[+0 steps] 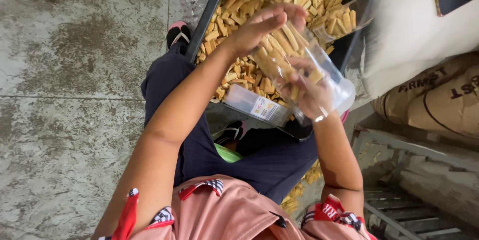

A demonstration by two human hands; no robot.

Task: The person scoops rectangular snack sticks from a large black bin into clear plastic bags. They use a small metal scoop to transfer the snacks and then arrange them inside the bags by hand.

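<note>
My right hand (pixel 307 93) grips a clear plastic bag (pixel 299 60) partly filled with yellow stick-shaped snacks. My left hand (pixel 264 25) hovers at the bag's mouth, fingers bent, touching the sticks at its top. Both hands are above a large black tray (pixel 209 15) heaped with the same yellow snack sticks (pixel 239 0). A clear plastic tub with a coloured label (pixel 257 104) lies on its side at the tray's near edge. I sit with dark trousers and a pink shirt; my feet wear black sandals.
Grey concrete floor (pixel 75 70) spreads to the left. Brown paper sacks (pixel 439 100) and a white sack (pixel 424 25) are stacked at the right. Metal slats (pixel 414 210) lie at the lower right. More clear bags (pixel 344 20) rest on the snacks.
</note>
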